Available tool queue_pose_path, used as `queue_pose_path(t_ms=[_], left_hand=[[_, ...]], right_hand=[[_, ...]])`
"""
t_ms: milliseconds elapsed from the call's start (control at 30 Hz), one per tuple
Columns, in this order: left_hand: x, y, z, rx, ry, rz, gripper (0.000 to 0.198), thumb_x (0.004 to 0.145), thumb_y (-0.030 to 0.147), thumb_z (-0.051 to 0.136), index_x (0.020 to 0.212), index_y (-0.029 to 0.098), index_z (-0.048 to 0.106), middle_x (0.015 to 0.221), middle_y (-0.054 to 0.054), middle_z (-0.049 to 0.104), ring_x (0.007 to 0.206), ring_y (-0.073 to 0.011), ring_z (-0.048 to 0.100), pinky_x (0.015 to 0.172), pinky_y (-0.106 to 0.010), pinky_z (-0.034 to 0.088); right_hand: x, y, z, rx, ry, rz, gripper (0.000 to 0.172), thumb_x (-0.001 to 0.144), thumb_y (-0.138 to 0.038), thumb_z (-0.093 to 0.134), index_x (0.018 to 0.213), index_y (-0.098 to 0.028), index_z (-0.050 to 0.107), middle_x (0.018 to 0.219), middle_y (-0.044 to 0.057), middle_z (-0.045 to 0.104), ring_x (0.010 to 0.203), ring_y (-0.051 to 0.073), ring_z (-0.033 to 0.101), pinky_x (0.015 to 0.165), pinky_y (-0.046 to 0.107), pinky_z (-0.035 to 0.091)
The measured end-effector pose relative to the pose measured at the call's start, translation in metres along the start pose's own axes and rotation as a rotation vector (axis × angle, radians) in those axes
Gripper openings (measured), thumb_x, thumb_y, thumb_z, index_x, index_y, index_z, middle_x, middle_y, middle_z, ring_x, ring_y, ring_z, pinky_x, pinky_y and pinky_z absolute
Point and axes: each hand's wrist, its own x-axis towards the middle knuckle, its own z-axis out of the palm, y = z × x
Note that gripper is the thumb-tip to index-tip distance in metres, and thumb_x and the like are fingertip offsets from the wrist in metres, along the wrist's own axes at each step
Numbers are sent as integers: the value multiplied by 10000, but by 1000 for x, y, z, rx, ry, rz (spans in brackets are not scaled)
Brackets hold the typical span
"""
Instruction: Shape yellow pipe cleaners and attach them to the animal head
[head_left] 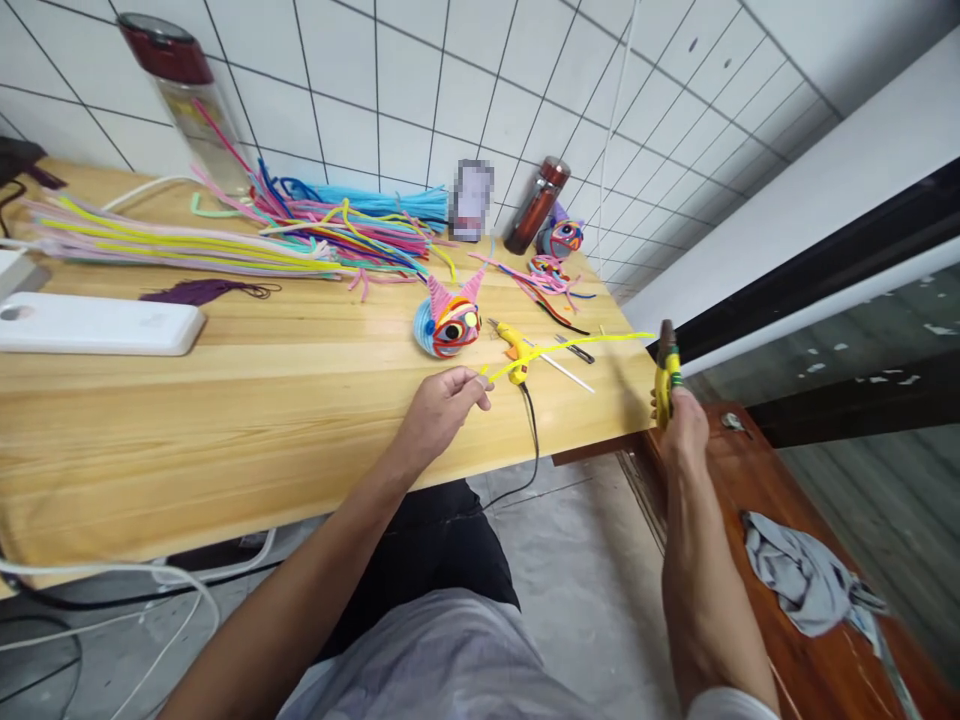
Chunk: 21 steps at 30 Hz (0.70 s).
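A long yellow pipe cleaner [600,342] stretches between my two hands above the right part of the table. My left hand [450,402] pinches its near end with thumb and fingertips. At its far end, my right hand [684,420] is wrapped round yellow-and-green handled pliers [666,370], whose dark jaws point up and meet the strand. Just beyond my left hand sits a round blue figure [444,325] with pink pointed ears and large eyes. A yellow glue gun [514,350] lies beneath the strand, beside a white stick [570,374] and a small black tool [576,348].
Bundles of coloured pipe cleaners [225,240] cover the back left. Behind stand a clear bottle [202,120], a phone [471,200], a red flask [537,205] and a second figure [561,237]. A white power bank [105,322] lies left. The glue gun's cord hangs over the front edge.
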Motion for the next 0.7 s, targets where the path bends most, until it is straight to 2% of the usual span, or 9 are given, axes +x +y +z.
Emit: queue_pose_path(t_ms=[33, 67, 167, 233, 300, 400, 533, 633, 700], left_hand=[[0, 3, 1, -8, 0, 3, 323, 891, 484, 650, 783, 187, 717, 874, -44, 787, 530, -90, 425, 528, -268, 357], [1, 7, 2, -18, -1, 5, 327, 883, 492, 659, 785, 185, 715, 872, -45, 787, 533, -89, 426, 528, -266, 358], [0, 22, 5, -63, -8, 19, 328, 860, 506, 688, 828, 181, 727, 797, -34, 762, 539, -91, 417, 527, -257, 349], [-1, 33, 8, -89, -10, 39, 305, 849, 482, 695, 840, 179, 728, 788, -31, 761, 542, -90, 415, 530, -254, 352], [-4, 43, 9, -95, -7, 61, 280, 852, 454, 682, 821, 179, 722, 791, -32, 764, 543, -89, 415, 531, -255, 355], [-9, 52, 10, -80, 7, 102, 276, 879, 428, 655, 780, 178, 720, 778, -33, 764, 555, -95, 443, 545, -258, 369], [-15, 55, 9, -79, 27, 139, 259, 897, 382, 645, 752, 182, 723, 773, -31, 775, 601, -112, 522, 597, -264, 422], [-18, 53, 8, -94, 40, 134, 244, 896, 366, 651, 744, 186, 715, 737, -14, 754, 583, -108, 510, 593, -265, 418], [-19, 52, 7, -102, 49, 124, 233, 894, 352, 652, 738, 187, 704, 715, -4, 739, 565, -103, 493, 578, -264, 402]], right_hand=[[-12, -9, -5, 222, 19, 20, 778, 981, -833, 295, 1145, -191, 702, 955, 101, 689, 835, 268, 674, 740, 407, 570], [-26, -20, -10, 448, -34, 17, 768, 963, -857, 356, 1180, -211, 711, 978, 91, 692, 810, 255, 679, 702, 388, 571], [-73, -57, -16, 715, -392, 1, 643, 919, -790, 618, 1197, -229, 764, 963, 72, 703, 712, 223, 664, 604, 353, 550], [-100, -82, -14, 714, -535, 56, 474, 896, -628, 749, 1117, -212, 798, 871, 55, 708, 652, 209, 641, 601, 353, 550], [-119, -102, -9, 655, -610, 91, 419, 878, -576, 788, 1050, -196, 823, 856, 70, 740, 705, 234, 681, 678, 377, 587], [-132, -121, -3, 501, -688, 80, 480, 886, -629, 787, 1052, -184, 847, 941, 106, 804, 826, 283, 738, 820, 436, 624], [-132, -135, 0, 315, -734, -15, 603, 901, -763, 728, 1071, -199, 860, 1055, 123, 831, 934, 328, 759, 853, 459, 633], [-132, -140, 2, 229, -738, -97, 625, 901, -805, 700, 990, -209, 863, 996, 110, 828, 953, 336, 762, 871, 439, 628], [-133, -141, 5, 210, -747, -112, 643, 893, -821, 701, 978, -202, 852, 916, 98, 810, 854, 308, 748, 817, 420, 627]])
